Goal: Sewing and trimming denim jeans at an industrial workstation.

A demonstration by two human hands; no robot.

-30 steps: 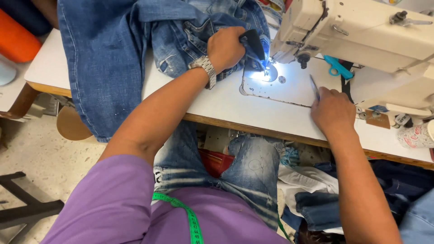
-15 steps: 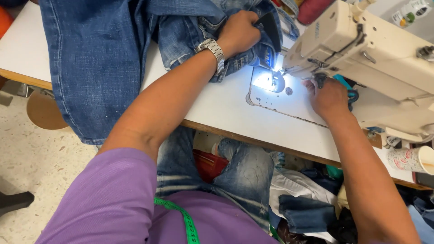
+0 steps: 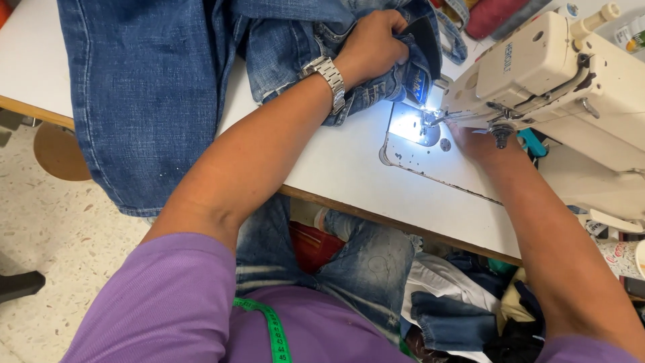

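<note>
A pair of blue jeans [image 3: 154, 87] lies spread over the white table [image 3: 336, 168], one leg hanging off the front edge. My left hand [image 3: 373, 44], with a metal watch [image 3: 329, 77] on the wrist, is closed on a bunched part of the jeans just left of the lit needle plate [image 3: 413, 124]. My right hand [image 3: 480, 144] reaches under the head of the cream sewing machine [image 3: 557, 74], beside the needle. Its fingers are hidden by the machine, so I cannot tell what they touch.
A green tape measure [image 3: 272, 329] hangs down my purple shirt. A heap of folded clothes [image 3: 463, 309] lies under the table at the right. A paper cup [image 3: 621, 259] stands at the right edge. Red fabric [image 3: 497, 13] lies behind the machine.
My right hand has moved from the table's front right edge up under the machine head beside the needle. My left hand has kept its hold on the bunched jeans.
</note>
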